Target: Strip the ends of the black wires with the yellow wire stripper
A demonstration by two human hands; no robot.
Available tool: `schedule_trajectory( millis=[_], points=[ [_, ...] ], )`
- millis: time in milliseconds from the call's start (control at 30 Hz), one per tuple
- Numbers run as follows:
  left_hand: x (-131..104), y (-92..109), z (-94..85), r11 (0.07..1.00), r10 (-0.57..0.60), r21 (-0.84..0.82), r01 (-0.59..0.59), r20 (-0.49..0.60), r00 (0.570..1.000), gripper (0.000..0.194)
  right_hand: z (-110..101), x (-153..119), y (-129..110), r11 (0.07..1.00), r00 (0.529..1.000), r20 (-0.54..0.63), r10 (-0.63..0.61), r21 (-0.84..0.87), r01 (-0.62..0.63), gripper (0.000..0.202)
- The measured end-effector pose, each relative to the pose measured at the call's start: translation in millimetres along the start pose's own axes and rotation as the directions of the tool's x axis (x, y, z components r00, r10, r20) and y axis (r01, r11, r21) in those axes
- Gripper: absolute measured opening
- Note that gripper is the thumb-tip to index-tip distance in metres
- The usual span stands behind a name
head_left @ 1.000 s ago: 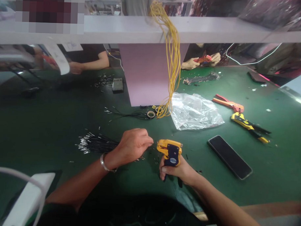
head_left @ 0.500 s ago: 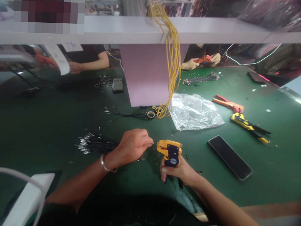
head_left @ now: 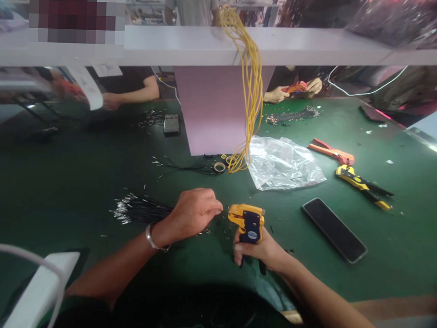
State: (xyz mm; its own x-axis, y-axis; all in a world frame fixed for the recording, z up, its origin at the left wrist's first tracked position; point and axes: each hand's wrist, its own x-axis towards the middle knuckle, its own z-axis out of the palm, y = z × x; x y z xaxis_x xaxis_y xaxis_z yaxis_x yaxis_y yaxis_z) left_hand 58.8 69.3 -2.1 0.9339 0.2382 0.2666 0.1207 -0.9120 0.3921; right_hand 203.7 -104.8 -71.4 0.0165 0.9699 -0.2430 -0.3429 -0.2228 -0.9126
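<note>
My right hand (head_left: 253,249) is wrapped around the handles of a yellow and dark blue wire stripper (head_left: 251,226), whose jaws point left. Just left of those jaws, my left hand (head_left: 196,210) is closed in a pinch, fingertips towards the tool but apart from it. Whatever sits between these fingers is too small or hidden to make out. Beneath and behind the left hand lies a bundle of short black wires (head_left: 145,210) with bare, shiny ends fanned out to the left. Small dark scraps are scattered on the green table (head_left: 278,285) around the stripper.
A phone (head_left: 334,230), yellow-black pliers (head_left: 361,184) and an orange-handled tool (head_left: 331,151) lie at right. Near the divider (head_left: 213,106) are a clear plastic bag (head_left: 285,164), tape rolls (head_left: 219,168) and hanging yellow wires (head_left: 253,88). Other people's hands (head_left: 276,94) work across the table.
Both hands and the wire stripper hold nearly the same places. The whole view has shifted very slightly.
</note>
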Motion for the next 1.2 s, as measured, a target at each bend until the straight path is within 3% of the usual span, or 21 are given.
schedule_trajectory(
  millis=[700, 1200],
  points=[
    [-0.9, -1.3, 1.0, 1.000, 0.012, 0.004, -0.012, -0.008, 1.000, 0.020, 0.8, -0.2, 2.1, 1.000, 1.000, -0.016, 0.006, -0.020, -0.006, 0.026],
    [-0.8, -2.5, 1.0, 1.000, 0.024, -0.009, -0.024, 0.002, 1.000, 0.018, 6.2, -2.0, 8.3, 0.995, 0.993, -0.110, 0.043, -0.080, -0.052, 0.032]
  ],
)
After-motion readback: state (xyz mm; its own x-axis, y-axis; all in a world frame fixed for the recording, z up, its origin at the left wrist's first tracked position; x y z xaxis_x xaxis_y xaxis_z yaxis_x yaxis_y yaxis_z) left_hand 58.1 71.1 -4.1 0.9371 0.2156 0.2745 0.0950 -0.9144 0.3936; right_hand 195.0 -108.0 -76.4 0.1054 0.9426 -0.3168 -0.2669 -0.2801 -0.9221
